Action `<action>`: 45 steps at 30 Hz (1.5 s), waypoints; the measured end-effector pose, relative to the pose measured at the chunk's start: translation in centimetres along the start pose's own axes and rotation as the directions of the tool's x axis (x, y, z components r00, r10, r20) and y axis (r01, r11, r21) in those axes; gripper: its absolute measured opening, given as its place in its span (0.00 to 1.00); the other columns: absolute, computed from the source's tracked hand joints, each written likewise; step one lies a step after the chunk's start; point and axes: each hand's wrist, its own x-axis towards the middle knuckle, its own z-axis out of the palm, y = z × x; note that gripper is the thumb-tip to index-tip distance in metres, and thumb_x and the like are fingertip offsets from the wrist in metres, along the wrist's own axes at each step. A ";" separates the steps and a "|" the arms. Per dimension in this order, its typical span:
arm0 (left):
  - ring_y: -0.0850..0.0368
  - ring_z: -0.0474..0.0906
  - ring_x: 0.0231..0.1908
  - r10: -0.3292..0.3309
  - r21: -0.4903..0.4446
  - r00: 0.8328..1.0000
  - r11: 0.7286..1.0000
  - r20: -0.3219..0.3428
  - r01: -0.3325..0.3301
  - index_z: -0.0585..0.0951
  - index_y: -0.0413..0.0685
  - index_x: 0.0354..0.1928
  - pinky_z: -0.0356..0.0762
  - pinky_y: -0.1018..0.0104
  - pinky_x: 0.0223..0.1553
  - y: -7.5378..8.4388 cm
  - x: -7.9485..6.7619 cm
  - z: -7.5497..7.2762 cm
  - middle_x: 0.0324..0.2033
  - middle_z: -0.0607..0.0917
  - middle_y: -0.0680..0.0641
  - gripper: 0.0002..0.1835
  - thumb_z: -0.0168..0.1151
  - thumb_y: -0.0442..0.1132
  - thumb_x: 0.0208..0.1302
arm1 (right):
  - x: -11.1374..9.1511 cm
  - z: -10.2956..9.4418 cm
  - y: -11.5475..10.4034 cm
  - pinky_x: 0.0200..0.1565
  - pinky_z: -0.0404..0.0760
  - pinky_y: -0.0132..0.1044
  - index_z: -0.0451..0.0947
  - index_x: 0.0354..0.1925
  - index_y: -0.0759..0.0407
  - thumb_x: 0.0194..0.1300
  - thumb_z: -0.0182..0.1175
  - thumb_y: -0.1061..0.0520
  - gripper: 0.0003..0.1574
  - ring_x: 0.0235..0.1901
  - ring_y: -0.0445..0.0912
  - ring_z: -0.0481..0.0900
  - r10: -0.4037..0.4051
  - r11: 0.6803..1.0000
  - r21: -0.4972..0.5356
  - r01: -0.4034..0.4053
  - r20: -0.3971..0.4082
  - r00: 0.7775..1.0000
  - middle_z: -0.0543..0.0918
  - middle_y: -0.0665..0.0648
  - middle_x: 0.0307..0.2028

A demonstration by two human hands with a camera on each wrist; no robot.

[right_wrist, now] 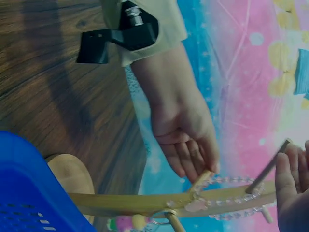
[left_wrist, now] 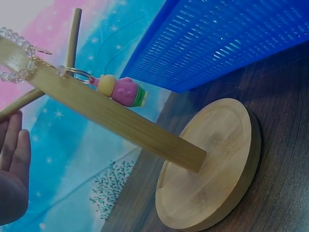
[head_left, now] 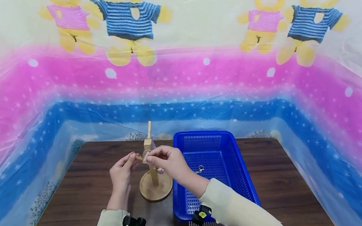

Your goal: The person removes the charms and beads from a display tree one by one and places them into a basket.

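A wooden stand with side pegs rises from a round base [head_left: 155, 191]. My left hand [head_left: 121, 173] pinches the end of a peg [head_left: 139, 158] on its left side. My right hand [head_left: 169, 161] has thumb and forefinger together at a front peg [right_wrist: 268, 167], overlapping its end. A keychain of clear beads [right_wrist: 236, 199] loops about the upper post and pegs. From its metal ring hangs a small pink, yellow and green figure [left_wrist: 121, 91], beside the post [left_wrist: 120, 118]. My right fingers partly hide the beads in the head view.
Right of the stand sits a blue plastic basket [head_left: 175, 210], with a silver clasp and chain [head_left: 200, 169] inside. Both stand on a dark wooden table [head_left: 81, 179]. A bear-printed sheet [head_left: 186, 75] hangs around the back and sides.
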 end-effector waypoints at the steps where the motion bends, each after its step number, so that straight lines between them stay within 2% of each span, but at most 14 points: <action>1: 0.69 0.89 0.26 -0.003 -0.007 1.000 1.000 0.000 0.003 0.89 0.50 0.31 0.87 0.78 0.32 0.0 0.0 0.0 0.23 0.91 0.58 0.12 0.63 0.28 0.70 | 0.0 -0.2 -0.1 0.29 0.81 0.28 0.84 0.49 0.64 0.71 0.65 0.58 0.13 0.33 0.39 0.84 0.010 1.000 0.006 -0.010 0.004 1.000 0.88 0.69 0.43; 6: 0.68 0.89 0.25 -0.009 -0.026 1.000 1.000 0.002 0.009 0.89 0.49 0.31 0.87 0.78 0.31 -0.1 -0.1 0.1 0.23 0.91 0.57 0.12 0.63 0.27 0.69 | 0.1 -1.1 -0.4 0.42 0.89 0.33 0.83 0.52 0.66 0.72 0.64 0.57 0.15 0.43 0.51 0.88 0.044 0.999 -0.010 -0.044 0.001 0.999 0.88 0.67 0.48; 9: 0.67 0.89 0.25 -0.010 -0.019 1.000 1.000 -0.002 0.010 0.89 0.48 0.31 0.87 0.78 0.31 -0.2 -0.2 0.2 0.22 0.91 0.57 0.12 0.63 0.26 0.69 | 0.2 -1.3 -0.3 0.48 0.89 0.36 0.83 0.52 0.64 0.72 0.64 0.57 0.15 0.46 0.51 0.88 0.049 0.997 -0.051 -0.051 -0.035 0.998 0.88 0.66 0.50; 13: 0.68 0.89 0.25 -0.010 -0.011 1.000 1.000 -0.007 0.010 0.89 0.48 0.32 0.87 0.77 0.31 -0.1 -0.1 0.2 0.22 0.91 0.58 0.11 0.63 0.26 0.69 | 0.5 -1.2 0.5 0.51 0.88 0.38 0.83 0.52 0.61 0.71 0.65 0.56 0.15 0.47 0.49 0.87 0.031 0.991 -0.125 -0.042 -0.089 0.996 0.88 0.62 0.51; 18: 0.69 0.89 0.25 -0.009 -0.001 1.000 1.000 -0.002 0.009 0.89 0.51 0.30 0.87 0.77 0.32 0.0 -0.1 0.2 0.22 0.91 0.58 0.13 0.63 0.27 0.70 | 1.2 -0.8 2.0 0.51 0.88 0.39 0.84 0.51 0.61 0.69 0.66 0.57 0.14 0.49 0.53 0.87 0.002 0.989 -0.148 -0.024 -0.145 0.989 0.88 0.63 0.50; 26: 0.70 0.88 0.25 -0.015 0.011 1.000 1.000 -0.007 0.015 0.88 0.52 0.30 0.86 0.79 0.30 0.0 0.0 0.1 0.22 0.90 0.59 0.15 0.61 0.26 0.70 | 2.4 0.1 4.0 0.48 0.88 0.34 0.83 0.50 0.65 0.68 0.67 0.60 0.14 0.46 0.55 0.88 -0.034 0.994 -0.106 0.014 -0.188 0.982 0.88 0.66 0.47; 37: 0.69 0.89 0.26 -0.011 0.024 1.000 1.000 -0.001 0.011 0.89 0.50 0.33 0.87 0.78 0.32 -0.1 -0.1 -0.1 0.22 0.91 0.59 0.11 0.63 0.29 0.70 | 3.1 1.1 4.8 0.42 0.83 0.22 0.82 0.46 0.66 0.67 0.67 0.63 0.10 0.39 0.39 0.83 -0.058 0.997 -0.053 0.047 -0.230 0.972 0.87 0.67 0.44; 41: 0.69 0.89 0.26 -0.016 0.029 1.000 0.999 -0.006 0.016 0.89 0.51 0.33 0.87 0.78 0.32 -0.1 -0.2 -0.1 0.22 0.91 0.60 0.10 0.64 0.30 0.70 | 3.0 1.3 4.8 0.41 0.82 0.21 0.84 0.44 0.65 0.67 0.67 0.62 0.08 0.38 0.37 0.82 -0.082 0.995 -0.071 0.066 -0.254 0.964 0.88 0.67 0.43; 45: 0.70 0.88 0.26 -0.027 0.032 1.000 0.999 -0.009 0.028 0.89 0.51 0.33 0.87 0.77 0.33 -0.2 -0.1 -0.1 0.22 0.91 0.60 0.10 0.65 0.30 0.69 | 2.8 1.4 5.0 0.40 0.83 0.22 0.84 0.44 0.65 0.68 0.67 0.62 0.08 0.38 0.40 0.84 -0.095 0.994 -0.076 0.077 -0.266 0.959 0.88 0.66 0.42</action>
